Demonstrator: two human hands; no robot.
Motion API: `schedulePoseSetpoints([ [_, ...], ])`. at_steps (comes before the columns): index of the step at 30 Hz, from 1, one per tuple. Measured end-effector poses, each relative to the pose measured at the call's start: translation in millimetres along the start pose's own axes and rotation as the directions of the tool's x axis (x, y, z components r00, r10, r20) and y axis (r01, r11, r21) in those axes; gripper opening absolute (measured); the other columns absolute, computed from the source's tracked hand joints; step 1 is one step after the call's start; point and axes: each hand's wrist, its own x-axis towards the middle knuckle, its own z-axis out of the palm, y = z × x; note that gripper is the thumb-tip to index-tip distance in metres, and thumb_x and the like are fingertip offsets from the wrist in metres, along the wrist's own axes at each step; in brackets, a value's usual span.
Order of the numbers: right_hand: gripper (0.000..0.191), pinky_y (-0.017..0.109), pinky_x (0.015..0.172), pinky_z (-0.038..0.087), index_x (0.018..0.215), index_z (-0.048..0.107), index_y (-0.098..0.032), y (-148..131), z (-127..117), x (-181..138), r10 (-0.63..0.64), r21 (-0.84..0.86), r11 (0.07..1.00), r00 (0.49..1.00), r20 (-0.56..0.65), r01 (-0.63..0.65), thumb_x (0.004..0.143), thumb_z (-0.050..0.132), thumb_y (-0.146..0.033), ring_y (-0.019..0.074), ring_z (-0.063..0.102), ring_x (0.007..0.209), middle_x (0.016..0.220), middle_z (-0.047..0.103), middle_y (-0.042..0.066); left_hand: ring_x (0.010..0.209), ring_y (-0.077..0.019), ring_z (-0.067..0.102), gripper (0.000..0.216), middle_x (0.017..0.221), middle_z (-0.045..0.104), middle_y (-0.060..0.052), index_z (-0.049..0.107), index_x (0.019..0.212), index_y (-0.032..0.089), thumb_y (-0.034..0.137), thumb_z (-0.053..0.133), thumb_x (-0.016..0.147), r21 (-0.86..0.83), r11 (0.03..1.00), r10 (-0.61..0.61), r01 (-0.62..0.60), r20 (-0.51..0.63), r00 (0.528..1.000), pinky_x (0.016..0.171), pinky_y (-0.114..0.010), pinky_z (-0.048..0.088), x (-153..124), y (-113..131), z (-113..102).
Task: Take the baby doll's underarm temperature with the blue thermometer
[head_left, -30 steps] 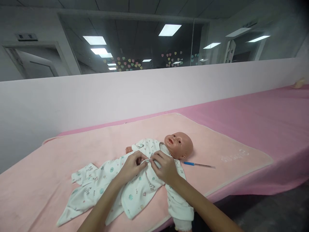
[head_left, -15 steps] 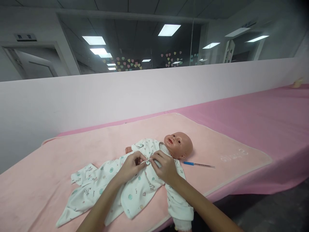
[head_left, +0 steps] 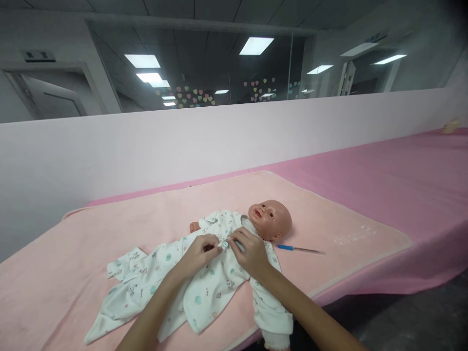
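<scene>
A baby doll (head_left: pixel 272 219) lies on its back, its head to the right. It wears a white baby shirt (head_left: pixel 214 292) with small printed pictures, and white printed trousers (head_left: pixel 142 273). On the doll's chest, my left hand (head_left: pixel 199 253) is closed, its thumb and fingers pinching the shirt's edge. Close beside it, my right hand (head_left: pixel 250 251) pinches the same edge nearer the neck. Between the two hands shows a small pale button (head_left: pixel 225 244). The doll's near sleeve hangs by the table's front edge, under my right forearm.
A peach blanket (head_left: pixel 351 273) lies beneath the doll, over a pink table cover (head_left: pixel 383 175). Right of the doll's head lies a thin stick with a blue handle (head_left: pixel 285 247). A white low wall (head_left: pixel 219 141) with glass above it runs along the back.
My left fingers have shifted slightly at the shirt's edge, and the button sits a little higher and to the right. My right hand is nearly still. The doll has stayed in place.
</scene>
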Motion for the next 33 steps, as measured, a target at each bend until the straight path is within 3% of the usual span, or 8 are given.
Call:
schedulePoseSetpoints([
  [4, 0.016, 0.02, 0.06, 0.041, 0.076, 0.06, -0.019, 2, 1, 0, 0.003, 0.005, 1.0, 1.0, -0.013, -0.003, 0.084, 0.046, -0.021, 0.0102, 0.056, 0.064, 0.073, 0.06, 0.001, 0.054, -0.0083, 0.025, 0.041, 0.057, 0.023, 0.004, 0.024, 0.05, 0.016, 0.034, 0.05, 0.076, 0.009, 1.0, 0.011, -0.013, 0.132, 0.991, 0.051, -0.024, 0.025, -3, 1, -7],
  [9, 0.016, 0.02, 0.06, 0.041, 0.075, 0.058, -0.019, 2, -1, 0, -0.001, 0.005, 1.0, 1.0, -0.021, 0.001, 0.085, 0.046, -0.021, 0.0106, 0.056, 0.064, 0.072, 0.06, 0.002, 0.05, -0.0068, 0.022, 0.047, 0.055, 0.025, 0.003, 0.028, 0.047, 0.015, 0.044, 0.054, 0.074, -0.002, 0.998, -0.057, 0.062, 0.373, 0.926, 0.046, -0.025, 0.018, -10, 8, -25],
  [14, 0.016, 0.02, 0.058, 0.042, 0.075, 0.057, -0.019, 2, -1, -1, -0.002, -0.001, 1.0, 1.0, -0.022, 0.002, 0.084, 0.045, -0.021, 0.0108, 0.057, 0.064, 0.072, 0.06, 0.002, 0.048, -0.0065, 0.021, 0.048, 0.052, 0.023, 0.004, 0.027, 0.046, 0.016, 0.043, 0.058, 0.07, 0.072, 0.995, -0.091, 0.067, 0.416, 0.905, 0.045, -0.025, 0.016, -19, 12, -28],
  [16, 0.016, 0.021, 0.059, 0.042, 0.074, 0.057, -0.019, 2, 0, -2, 0.005, -0.003, 1.0, 1.0, -0.023, -0.005, 0.084, 0.045, -0.02, 0.011, 0.057, 0.064, 0.072, 0.06, 0.002, 0.047, -0.0061, 0.019, 0.049, 0.052, 0.02, 0.004, 0.023, 0.047, 0.016, 0.041, 0.058, 0.07, 0.094, 0.994, -0.086, 0.057, 0.348, 0.934, 0.045, -0.025, 0.015, -21, 8, -21],
  [19, 0.017, 0.021, 0.059, 0.043, 0.074, 0.058, -0.019, 3, -1, -3, 0.013, -0.007, 1.0, 0.999, -0.051, -0.014, 0.084, 0.044, -0.02, 0.0116, 0.057, 0.064, 0.072, 0.06, 0.002, 0.048, -0.0063, 0.021, 0.047, 0.051, 0.02, 0.004, 0.022, 0.048, 0.016, 0.039, 0.054, 0.072, 0.147, 0.988, -0.048, 0.037, 0.075, 0.996, 0.046, -0.024, 0.018, -27, 1, -5],
  [23, 0.019, 0.022, 0.061, 0.045, 0.093, 0.059, -0.019, 3, -3, -4, -0.076, -0.047, 0.996, 0.994, -0.076, 0.073, 0.085, 0.042, -0.019, 0.0137, 0.061, 0.075, 0.086, 0.064, 0.005, 0.054, -0.0084, 0.034, 0.029, 0.057, 0.037, 0.004, 0.039, 0.055, 0.017, 0.033, 0.053, 0.073, 0.238, 0.97, 0.025, 0.039, -0.259, 0.966, 0.052, -0.022, 0.029, -38, -5, 14],
  [29, 0.028, 0.022, 0.055, 0.044, 0.109, 0.057, -0.017, -3, -6, -9, -0.428, -0.159, 0.882, 0.896, 0.122, 0.443, 0.084, 0.045, -0.019, 0.0132, 0.063, 0.073, 0.107, 0.063, 0.009, 0.066, -0.013, 0.046, 0.014, 0.071, 0.053, -0.001, 0.055, 0.075, 0.018, 0.031, 0.05, 0.078, 0.36, 0.931, 0.091, 0.066, -0.402, 0.911, 0.061, -0.025, 0.037, -51, -2, 33],
  [33, 0.026, 0.022, 0.051, 0.042, 0.106, 0.059, -0.018, -5, -5, -9, -0.495, -0.106, 0.843, 0.838, 0.231, 0.527, 0.085, 0.044, -0.021, 0.0116, 0.062, 0.067, 0.102, 0.064, 0.008, 0.077, -0.0165, 0.049, 0.014, 0.081, 0.057, -0.004, 0.057, 0.083, 0.019, 0.028, 0.047, 0.079, 0.445, 0.892, 0.152, 0.078, -0.457, 0.876, 0.072, -0.03, 0.038, -55, -2, 44],
])
